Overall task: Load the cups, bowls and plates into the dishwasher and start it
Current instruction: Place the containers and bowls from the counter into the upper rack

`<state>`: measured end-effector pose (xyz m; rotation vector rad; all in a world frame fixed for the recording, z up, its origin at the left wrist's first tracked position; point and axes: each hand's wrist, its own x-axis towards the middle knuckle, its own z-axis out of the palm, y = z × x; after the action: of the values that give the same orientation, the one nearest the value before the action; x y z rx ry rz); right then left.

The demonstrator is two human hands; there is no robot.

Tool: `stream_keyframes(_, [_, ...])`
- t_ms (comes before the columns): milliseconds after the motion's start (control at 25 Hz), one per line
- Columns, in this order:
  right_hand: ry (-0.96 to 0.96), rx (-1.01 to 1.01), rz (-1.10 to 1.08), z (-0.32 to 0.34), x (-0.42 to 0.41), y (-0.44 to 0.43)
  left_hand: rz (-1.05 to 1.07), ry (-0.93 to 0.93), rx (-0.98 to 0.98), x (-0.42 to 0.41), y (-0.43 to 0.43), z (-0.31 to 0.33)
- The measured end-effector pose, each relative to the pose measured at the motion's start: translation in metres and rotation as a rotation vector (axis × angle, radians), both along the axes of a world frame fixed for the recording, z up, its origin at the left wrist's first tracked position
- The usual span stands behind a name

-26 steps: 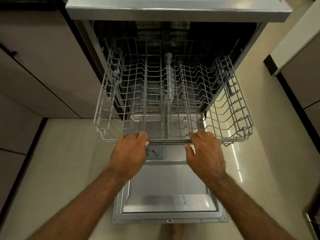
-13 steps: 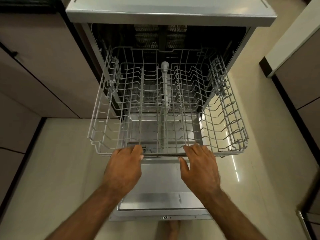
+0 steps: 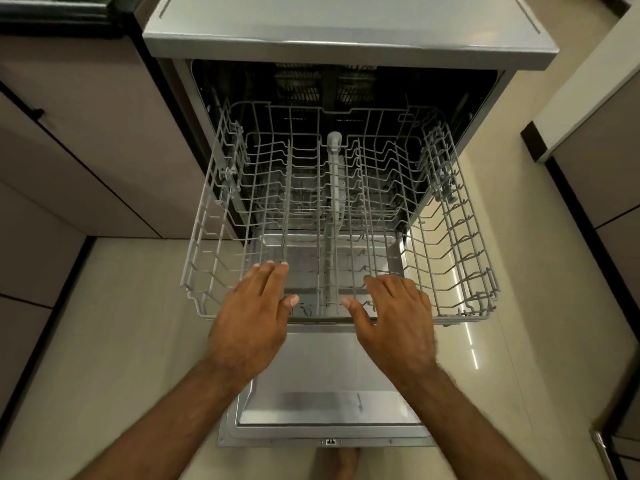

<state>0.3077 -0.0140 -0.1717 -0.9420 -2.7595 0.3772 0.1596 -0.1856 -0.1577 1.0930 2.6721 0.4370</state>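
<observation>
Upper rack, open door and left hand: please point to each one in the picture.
upper rack (image 3: 450, 258), head view, right side wires.
open door (image 3: 329, 382), head view, bare inner panel.
left hand (image 3: 252, 320), head view, back of hand.

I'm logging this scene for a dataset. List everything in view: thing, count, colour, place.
dishwasher: one, grey steel, centre, open.
dishwasher door: one, steel inner face, folded down towards the person.
upper rack: one, light grey wire, pulled out over the door, no dishes in it.
cabinets: brownish fronts, left and right.
floor: beige, glossy.
left hand: open, over the rack's front edge.
right hand: open, over the rack's front edge.
</observation>
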Motion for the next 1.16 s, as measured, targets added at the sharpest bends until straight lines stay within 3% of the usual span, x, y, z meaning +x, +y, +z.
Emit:
stream_keyframes(240, [0.083,0.056,0.06,0.069,-0.056,0.017,0.0,0.122,0.072,-0.042,0.013,0.058])
stream_keyframes(640, [0.228,0.102,0.227,0.26,-0.158,0.003,0.116,0.318,0.114,-0.121,-0.001,0.257])
stream_keyframes(880, [0.288,0.12,0.322,0.355,-0.208,-0.05,0.228,0.39,0.177,-0.143,-0.049,0.35])
stream_keyframes(1160, [0.282,0.129,0.376,0.412,-0.247,-0.135,0.279,0.392,0.128,-0.184,-0.134,0.403])
